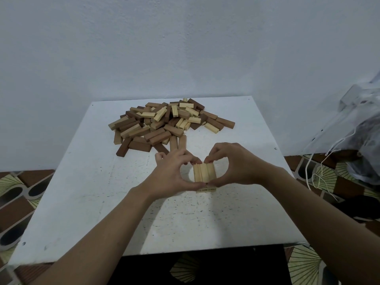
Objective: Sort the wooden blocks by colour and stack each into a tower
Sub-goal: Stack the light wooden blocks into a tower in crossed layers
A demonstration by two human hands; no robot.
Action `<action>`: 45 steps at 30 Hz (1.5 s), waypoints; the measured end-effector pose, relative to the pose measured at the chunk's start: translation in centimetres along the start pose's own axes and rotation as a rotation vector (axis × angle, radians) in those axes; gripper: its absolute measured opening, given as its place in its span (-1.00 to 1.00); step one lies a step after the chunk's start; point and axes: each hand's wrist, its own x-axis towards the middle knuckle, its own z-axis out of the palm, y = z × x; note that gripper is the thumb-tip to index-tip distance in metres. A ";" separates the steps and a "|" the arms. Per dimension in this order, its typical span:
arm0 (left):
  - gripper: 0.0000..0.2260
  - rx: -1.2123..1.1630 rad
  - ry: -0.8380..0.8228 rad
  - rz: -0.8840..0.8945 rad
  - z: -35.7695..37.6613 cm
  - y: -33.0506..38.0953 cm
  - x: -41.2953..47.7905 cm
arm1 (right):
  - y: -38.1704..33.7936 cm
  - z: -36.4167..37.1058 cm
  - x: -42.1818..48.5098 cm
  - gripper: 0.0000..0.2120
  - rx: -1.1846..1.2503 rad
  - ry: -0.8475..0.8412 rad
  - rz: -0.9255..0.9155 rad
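The stacked blocks (204, 173) are pale yellow, the pile (164, 124) mixes pale, tan and dark brown, the table (98, 194) speckled white.

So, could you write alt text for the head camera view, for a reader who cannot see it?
A left hand and a right hand pinch three pale blocks, laid side by side on a lower pale layer, near the middle of a white table. Behind them lies a loose pile of pale and brown blocks.
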 end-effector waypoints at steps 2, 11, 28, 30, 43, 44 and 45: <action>-0.39 -0.019 0.010 -0.016 -0.2 -0.1 -0.2 | 0.2 0.2 -0.1 -0.40 0.035 0.031 0.003; -0.36 -0.143 -0.052 -0.052 -0.6 -0.5 -1.2 | 2.2 1.7 -2.3 -0.36 0.231 0.173 0.026; -0.37 -0.259 -0.069 -0.090 1.2 -0.9 -0.6 | 2.2 3.3 -2.3 -0.32 0.307 0.220 0.040; -0.38 -0.262 -0.066 -0.088 1.2 -0.9 -0.6 | 2.2 3.3 -2.3 -0.33 0.311 0.220 0.041; -0.40 -0.261 -0.070 -0.089 1.2 -0.9 -0.5 | 2.1 3.4 -2.7 -0.31 0.331 0.235 0.035; -0.39 -0.262 -0.072 -0.091 1.2 -0.9 -0.6 | 2.1 3.5 -2.7 -0.32 0.333 0.240 0.032; -0.38 -0.263 -0.074 -0.094 1.2 -0.9 -0.6 | 2.1 3.5 -2.7 -0.33 0.336 0.245 0.032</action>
